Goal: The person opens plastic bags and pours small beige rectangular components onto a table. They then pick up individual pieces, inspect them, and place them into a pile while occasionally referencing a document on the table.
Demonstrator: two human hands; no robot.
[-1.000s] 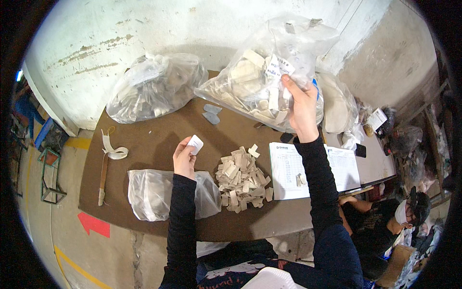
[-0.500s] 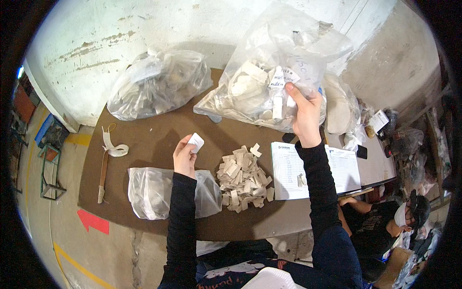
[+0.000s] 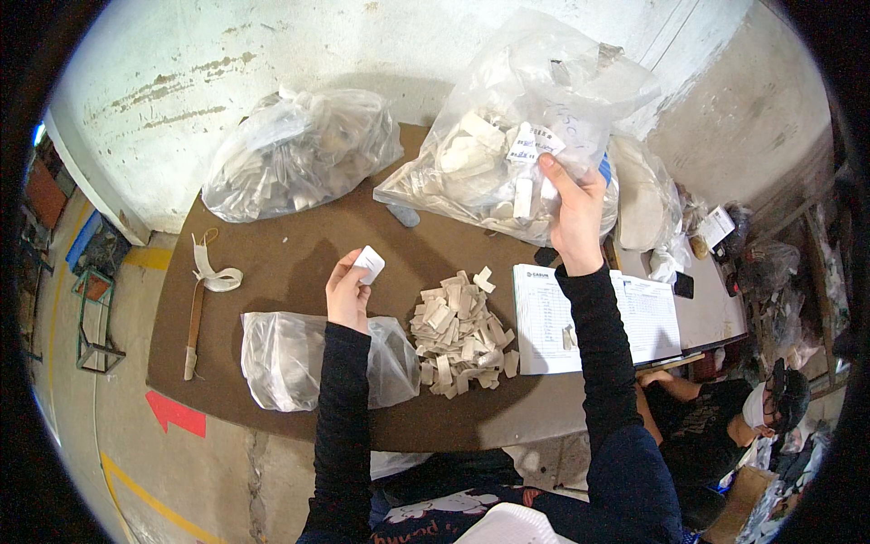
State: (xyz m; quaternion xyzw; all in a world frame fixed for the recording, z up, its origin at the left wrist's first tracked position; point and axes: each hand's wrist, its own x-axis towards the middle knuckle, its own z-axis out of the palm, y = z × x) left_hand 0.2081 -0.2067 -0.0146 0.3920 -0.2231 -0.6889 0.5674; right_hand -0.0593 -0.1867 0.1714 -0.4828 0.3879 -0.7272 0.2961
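Observation:
My left hand [image 3: 346, 292] pinches a small white card [image 3: 369, 264] with rounded corners above the brown table [image 3: 299, 256]. My right hand [image 3: 578, 218] grips the side of a large clear plastic bag [image 3: 471, 186], its thumb resting by a white paper label [image 3: 536, 142]. Pale, flat pieces fill that bag; the fingers behind the plastic are hidden. Between my forearms lies a heap of small beige strips [image 3: 460, 331]. Next to it, partly behind my left forearm, sits a smaller clear bag [image 3: 281, 363].
Another full clear bag [image 3: 304, 154] rests against the wall. At the left lie a thin stick [image 3: 193, 335] and a curled white strip [image 3: 220, 279]. Open printed sheets [image 3: 544, 317] and a dark phone [image 3: 683, 286] lie on the right. A masked person [image 3: 707, 408] sits at lower right.
The top of the large bag has shifted slightly, and its label now faces up a little more flatly. Both hands stay nearly where they were, still holding the card and the bag.

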